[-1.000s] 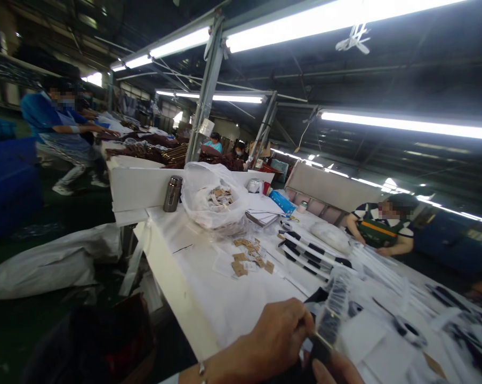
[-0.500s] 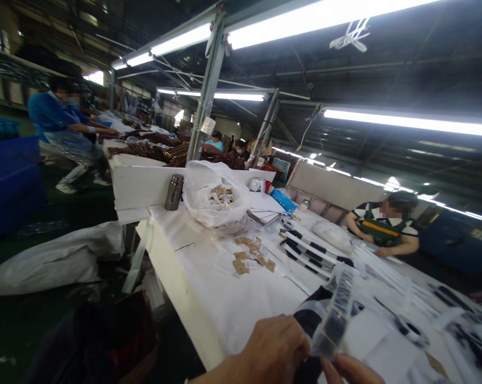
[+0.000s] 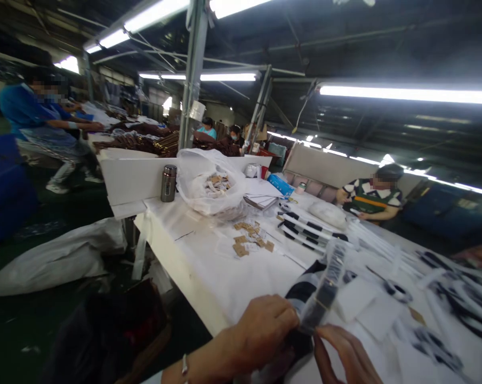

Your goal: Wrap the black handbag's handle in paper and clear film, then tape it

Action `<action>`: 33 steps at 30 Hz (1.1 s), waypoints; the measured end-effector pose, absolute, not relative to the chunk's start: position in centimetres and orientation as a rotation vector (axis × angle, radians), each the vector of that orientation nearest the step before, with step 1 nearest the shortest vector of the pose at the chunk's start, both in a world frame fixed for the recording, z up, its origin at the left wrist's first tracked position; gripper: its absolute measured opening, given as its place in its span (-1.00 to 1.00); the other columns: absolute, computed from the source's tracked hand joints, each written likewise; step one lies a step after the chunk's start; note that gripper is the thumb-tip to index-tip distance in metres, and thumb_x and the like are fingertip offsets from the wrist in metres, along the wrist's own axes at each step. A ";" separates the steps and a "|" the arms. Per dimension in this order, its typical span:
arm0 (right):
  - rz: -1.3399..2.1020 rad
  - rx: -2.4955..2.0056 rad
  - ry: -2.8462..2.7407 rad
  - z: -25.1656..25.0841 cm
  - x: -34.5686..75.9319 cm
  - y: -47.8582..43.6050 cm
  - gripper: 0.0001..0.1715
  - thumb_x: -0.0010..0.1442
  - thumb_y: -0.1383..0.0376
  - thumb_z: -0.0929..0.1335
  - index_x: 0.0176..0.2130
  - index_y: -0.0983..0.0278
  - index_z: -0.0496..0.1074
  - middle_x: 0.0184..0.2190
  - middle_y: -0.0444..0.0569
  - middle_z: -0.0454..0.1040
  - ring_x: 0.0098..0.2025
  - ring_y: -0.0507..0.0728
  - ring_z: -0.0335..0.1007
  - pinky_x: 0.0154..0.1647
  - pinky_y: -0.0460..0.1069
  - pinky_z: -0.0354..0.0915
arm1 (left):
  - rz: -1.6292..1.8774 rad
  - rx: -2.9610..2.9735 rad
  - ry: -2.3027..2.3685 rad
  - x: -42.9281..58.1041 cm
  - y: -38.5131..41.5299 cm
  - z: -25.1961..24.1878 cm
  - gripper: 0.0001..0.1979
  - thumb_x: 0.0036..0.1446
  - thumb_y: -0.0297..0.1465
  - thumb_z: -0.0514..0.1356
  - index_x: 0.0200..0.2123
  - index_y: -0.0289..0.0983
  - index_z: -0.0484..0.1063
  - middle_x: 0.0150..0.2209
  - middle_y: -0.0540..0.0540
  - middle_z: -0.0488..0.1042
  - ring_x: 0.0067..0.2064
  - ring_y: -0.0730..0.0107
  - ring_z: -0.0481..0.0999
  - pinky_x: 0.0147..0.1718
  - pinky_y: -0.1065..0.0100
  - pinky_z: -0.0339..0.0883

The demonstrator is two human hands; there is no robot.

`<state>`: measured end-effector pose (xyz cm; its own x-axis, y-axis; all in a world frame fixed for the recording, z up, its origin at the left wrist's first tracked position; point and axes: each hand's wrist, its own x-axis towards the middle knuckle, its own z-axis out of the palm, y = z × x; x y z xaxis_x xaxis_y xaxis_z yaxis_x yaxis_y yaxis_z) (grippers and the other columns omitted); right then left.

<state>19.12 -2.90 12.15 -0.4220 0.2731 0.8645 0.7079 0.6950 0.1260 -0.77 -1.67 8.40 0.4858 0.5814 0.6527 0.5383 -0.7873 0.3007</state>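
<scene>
A long, narrow clear plastic bag (image 3: 324, 288) with something dark folded inside slants up from between my hands. My left hand (image 3: 265, 325), a bracelet at its wrist, is closed with fingers curled on the bag's lower left edge. At the bag's bottom corner, the thumb and fingertips of my right hand (image 3: 340, 349) pinch the plastic. Black-and-grey striped cloth (image 3: 303, 285) lies behind and under the bag, partly hidden by my left hand.
On the white table (image 3: 197, 266) lie scattered brown tags (image 3: 251, 237), a white plastic bag of tags (image 3: 209, 186), a metal flask (image 3: 168, 183), striped strips (image 3: 313, 232) and white cards (image 3: 361, 298). A co-worker (image 3: 372, 197) sits across on the right. A full sack (image 3: 65, 256) lies on the floor.
The view has shifted, so the surroundings appear farther left and slightly higher. Both hands still hold the clear bag, and more of my left forearm shows. The co-worker across has raised one hand.
</scene>
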 end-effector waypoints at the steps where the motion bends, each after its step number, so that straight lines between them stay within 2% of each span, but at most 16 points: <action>1: -0.568 -0.783 -2.016 12.5 19.0 -3.3 -0.90 0.29 0.33 0.31 -0.20 0.24 0.44 -0.39 -0.03 0.56 -0.37 0.11 0.54 -0.35 -0.02 0.48 | 1.206 2.658 0.998 -1.0 -1.8 8.6 -0.89 0.18 -0.35 0.12 -0.22 -0.21 0.27 -0.24 -0.02 0.51 -0.24 0.36 0.47 -0.24 0.39 0.32; 4: -0.438 -0.885 -1.987 13.0 18.2 -4.3 -0.91 0.27 0.38 0.34 -0.19 0.24 0.41 -0.36 -0.03 0.53 -0.30 0.11 0.51 -0.25 0.00 0.48 | 1.307 2.616 0.966 -1.2 -2.0 8.6 -0.90 0.21 -0.39 0.10 -0.19 -0.22 0.30 -0.22 -0.07 0.51 -0.22 0.34 0.48 -0.20 0.35 0.36; 8: -0.287 -1.014 -1.933 12.4 17.9 -5.1 -0.84 0.24 0.44 0.33 -0.17 0.23 0.39 -0.33 -0.03 0.52 -0.26 0.11 0.49 -0.21 0.01 0.46 | 1.540 2.523 0.897 -1.0 -2.2 8.4 -0.92 0.21 -0.43 0.11 -0.20 -0.23 0.33 -0.21 -0.10 0.54 -0.19 0.35 0.52 -0.18 0.34 0.40; 18: 0.059 -1.163 -1.767 11.8 17.7 -6.3 -0.92 0.24 0.33 0.36 -0.20 0.19 0.40 -0.32 -0.11 0.52 -0.25 0.07 0.50 -0.17 -0.04 0.43 | 1.725 2.488 0.938 -0.6 -2.8 8.2 -0.90 0.17 -0.45 0.17 -0.21 -0.25 0.38 -0.17 -0.15 0.56 -0.10 0.32 0.56 -0.12 0.31 0.48; 22: 0.046 -1.164 -1.760 12.3 17.2 -5.8 -0.96 0.23 0.33 0.37 -0.28 0.19 0.39 -0.37 -0.14 0.50 -0.30 0.07 0.47 -0.23 -0.05 0.41 | 1.732 2.439 0.963 -0.4 -3.0 8.3 -0.91 0.20 -0.50 0.14 -0.22 -0.23 0.38 -0.18 -0.14 0.57 -0.13 0.36 0.57 -0.12 0.31 0.50; 27: -0.031 -1.167 -1.752 12.6 16.6 -5.3 -0.90 0.15 0.41 0.34 -0.34 0.20 0.33 -0.46 -0.18 0.42 -0.42 0.03 0.38 -0.35 -0.07 0.35 | 1.720 2.428 0.958 -0.3 -2.6 8.2 -0.89 0.21 -0.53 0.12 -0.23 -0.24 0.39 -0.23 -0.12 0.58 -0.13 0.35 0.57 -0.13 0.30 0.50; 33: -0.113 -1.184 -1.846 11.9 16.6 -5.3 -0.84 0.09 0.47 0.29 -0.35 0.21 0.29 -0.50 -0.20 0.36 -0.48 0.03 0.27 -0.38 -0.03 0.26 | 1.670 2.513 0.905 -0.7 -2.3 7.5 -0.86 0.21 -0.56 0.11 -0.20 -0.24 0.38 -0.18 -0.14 0.57 -0.07 0.36 0.55 -0.07 0.31 0.49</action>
<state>16.64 -5.29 11.87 -0.1248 0.6767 0.7256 0.7603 0.5351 -0.3683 -0.67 -2.27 7.49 0.2732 0.4537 0.8483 0.4627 -0.8351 0.2976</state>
